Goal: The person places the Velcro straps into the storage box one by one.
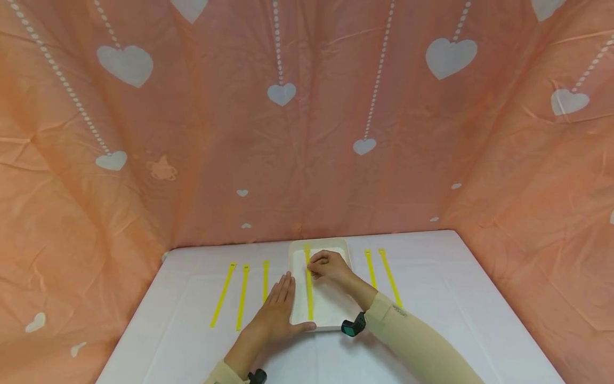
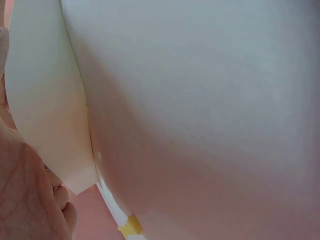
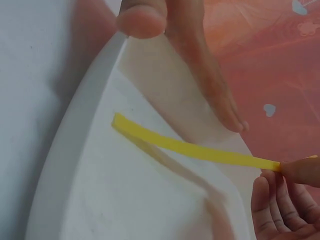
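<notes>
My right hand [image 1: 332,266] pinches a yellow cable tie [image 1: 309,298] between thumb and fingers, partway along its length. The tie lies lengthwise over a shallow white tray [image 1: 336,317], its slotted head toward the far end. In the right wrist view, the strap [image 3: 200,151] bows slightly above the tray floor, casting a shadow, and its tail end is close to the floor. My left hand [image 1: 275,314] rests against the tray's left side with fingers straight, the thumb reaching along the near edge. In the left wrist view the palm [image 2: 25,185] stands beside the tray wall [image 2: 50,115].
Several more yellow cable ties [image 1: 242,298] lie apart on the white tabletop left of the tray, one partly behind my left hand. Two others [image 1: 390,277] lie to its right, near my right forearm. Pink curtain [image 1: 307,176] with hearts surrounds the back and sides.
</notes>
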Demonstrator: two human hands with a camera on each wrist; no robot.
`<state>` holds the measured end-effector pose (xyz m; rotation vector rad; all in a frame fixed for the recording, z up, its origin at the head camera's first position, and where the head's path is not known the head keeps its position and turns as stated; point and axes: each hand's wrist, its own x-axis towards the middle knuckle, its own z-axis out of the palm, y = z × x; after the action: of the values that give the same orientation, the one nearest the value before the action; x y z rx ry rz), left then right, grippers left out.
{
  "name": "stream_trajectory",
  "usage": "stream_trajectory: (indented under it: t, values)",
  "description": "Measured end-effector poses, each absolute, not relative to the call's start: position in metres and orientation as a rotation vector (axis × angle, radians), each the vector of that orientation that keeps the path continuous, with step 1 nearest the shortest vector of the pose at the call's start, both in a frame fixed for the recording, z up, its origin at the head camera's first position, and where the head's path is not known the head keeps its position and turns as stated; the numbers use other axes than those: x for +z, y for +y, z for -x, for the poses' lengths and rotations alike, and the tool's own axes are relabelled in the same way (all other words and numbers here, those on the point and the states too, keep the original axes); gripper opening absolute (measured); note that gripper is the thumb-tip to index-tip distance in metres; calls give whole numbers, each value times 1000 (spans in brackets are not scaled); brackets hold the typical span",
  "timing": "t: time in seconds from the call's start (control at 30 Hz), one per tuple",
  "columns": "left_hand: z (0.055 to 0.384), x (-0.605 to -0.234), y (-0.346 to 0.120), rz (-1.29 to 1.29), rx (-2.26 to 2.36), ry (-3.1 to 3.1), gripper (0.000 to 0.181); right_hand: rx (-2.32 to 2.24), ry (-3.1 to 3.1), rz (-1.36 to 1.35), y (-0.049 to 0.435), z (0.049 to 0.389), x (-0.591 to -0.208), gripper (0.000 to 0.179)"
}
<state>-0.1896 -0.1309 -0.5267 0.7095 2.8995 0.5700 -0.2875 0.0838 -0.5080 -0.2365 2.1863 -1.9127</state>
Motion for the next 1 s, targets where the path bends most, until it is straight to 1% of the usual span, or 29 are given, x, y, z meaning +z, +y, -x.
stream_trajectory:
  t: [0.2, 0.43, 0.7, 0.93, 1.0]
  values:
    - [190, -535, -132, -723, 547, 2937, 129, -1868, 2220, 187, 76, 289, -512, 14]
    - [189, -532, -132, -720, 545, 2924, 129, -1855, 2234, 149, 67, 295, -515, 16]
    - [192, -535, -132, -701, 511, 2935, 128, -1829, 2251, 168, 63, 301, -522, 17]
    - [187, -521, -128, -701, 541, 2913, 126, -1781, 2301, 151, 60, 305, -526, 18]
    - [188, -522, -129, -709, 555, 2917, 127, -1781, 2303, 154, 59, 305, -526, 18]
